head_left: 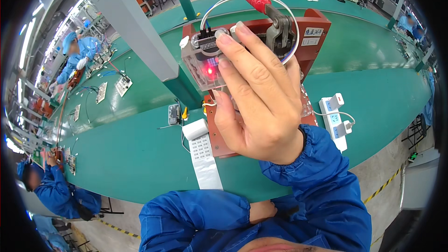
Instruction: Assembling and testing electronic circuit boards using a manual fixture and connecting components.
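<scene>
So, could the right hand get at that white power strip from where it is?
Probably yes: the power strip lies on the green table, right of the right hand, and only plugs sit on it. The hand would first have to leave the red fixture.

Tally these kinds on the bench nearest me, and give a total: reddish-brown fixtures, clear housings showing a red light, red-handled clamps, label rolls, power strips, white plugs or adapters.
Reddish-brown fixture: 1
Clear housing with red light: 1
Red-handled clamp: 1
Label roll: 1
Power strip: 1
White plugs or adapters: 2
Total: 7
</scene>
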Tool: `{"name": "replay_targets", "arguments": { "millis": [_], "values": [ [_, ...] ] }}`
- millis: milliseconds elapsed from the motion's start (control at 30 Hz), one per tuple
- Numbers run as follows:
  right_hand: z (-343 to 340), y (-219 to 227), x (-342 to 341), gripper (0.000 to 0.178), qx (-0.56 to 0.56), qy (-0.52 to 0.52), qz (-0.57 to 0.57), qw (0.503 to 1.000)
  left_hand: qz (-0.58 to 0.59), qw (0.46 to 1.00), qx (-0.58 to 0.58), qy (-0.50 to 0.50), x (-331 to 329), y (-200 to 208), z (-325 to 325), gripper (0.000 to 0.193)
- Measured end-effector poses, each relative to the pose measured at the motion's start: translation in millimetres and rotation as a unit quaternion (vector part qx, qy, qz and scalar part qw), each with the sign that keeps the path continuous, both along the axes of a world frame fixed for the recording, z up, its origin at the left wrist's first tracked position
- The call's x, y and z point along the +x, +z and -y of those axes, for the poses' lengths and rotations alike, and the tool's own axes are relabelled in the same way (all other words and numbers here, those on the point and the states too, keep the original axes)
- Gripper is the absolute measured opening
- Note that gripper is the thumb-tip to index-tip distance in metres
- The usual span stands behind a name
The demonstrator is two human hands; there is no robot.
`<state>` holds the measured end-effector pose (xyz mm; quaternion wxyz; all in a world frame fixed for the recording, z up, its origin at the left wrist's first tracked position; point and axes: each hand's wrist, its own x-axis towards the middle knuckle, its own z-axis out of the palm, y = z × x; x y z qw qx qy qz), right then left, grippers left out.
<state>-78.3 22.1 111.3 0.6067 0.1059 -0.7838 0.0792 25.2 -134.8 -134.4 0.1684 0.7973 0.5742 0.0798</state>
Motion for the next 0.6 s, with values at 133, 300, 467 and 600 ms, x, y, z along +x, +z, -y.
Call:
{"name": "replay_targets", "arguments": {
  "millis": [133,300,467,600],
  "values": [
    [0.4,0.5,1.6,0.037,0.006,-0.018,0.001,1.0,-0.051,0.999,0.015,0.007,0.6,8.6,0.6,0.011],
    [1.8,1.1,1.7,0.038,0.004,-0.022,0.006,1.0,-0.019,0.999,-0.011,0.024,3.7,2.7,1.7,0.013],
    [5.9,1.6,1.6,0.038,-0.001,-0.027,0.0,1.0,0.012,0.997,-0.077,-0.028,4.0,-11.0,1.7,0.023],
    [7.8,-1.3,1.5,0.039,-0.006,-0.041,0.002,0.999,0.036,0.995,-0.078,-0.042,-1.9,-4.8,-1.6,0.031]
  ]
}}
